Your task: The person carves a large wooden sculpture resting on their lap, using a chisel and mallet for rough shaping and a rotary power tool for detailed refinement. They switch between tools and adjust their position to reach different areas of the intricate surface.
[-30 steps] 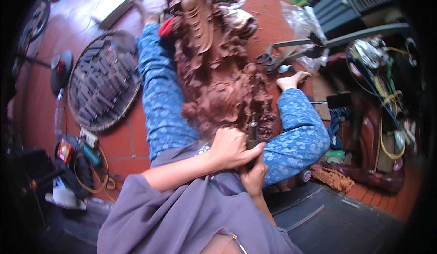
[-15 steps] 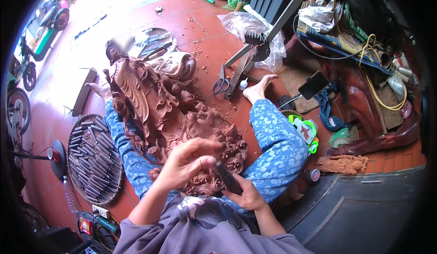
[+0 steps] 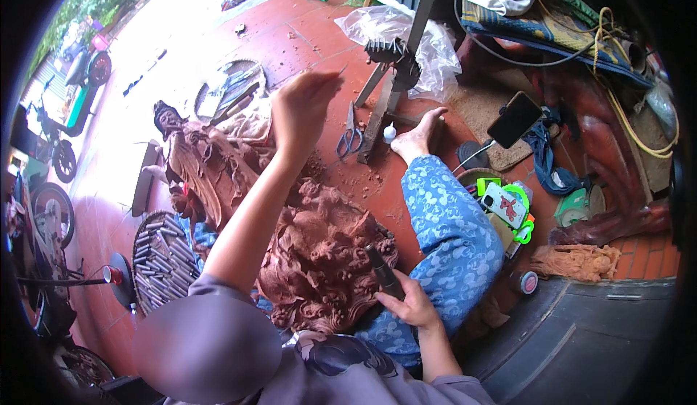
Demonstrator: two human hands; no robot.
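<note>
Right hand point(image 3: 410, 305) closed on chisel point(image 3: 383, 271), lower centre, at carving point(image 3: 319, 252). Left hand point(image 3: 303, 107) raised, loosely open, empty. Steady the carving before cutting.

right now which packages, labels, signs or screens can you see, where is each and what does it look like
Phone on a stand: right of the bare foot, a tilted dark rectangle, screen black.
Phone in a case: on the floor beside the blue-trousered leg, a pale rectangle with a red figure and green trim.
Clear plastic bag: crumpled on the red floor behind the metal stand, see-through and whitish.
No signs or labelled boxes can be made out.
</note>
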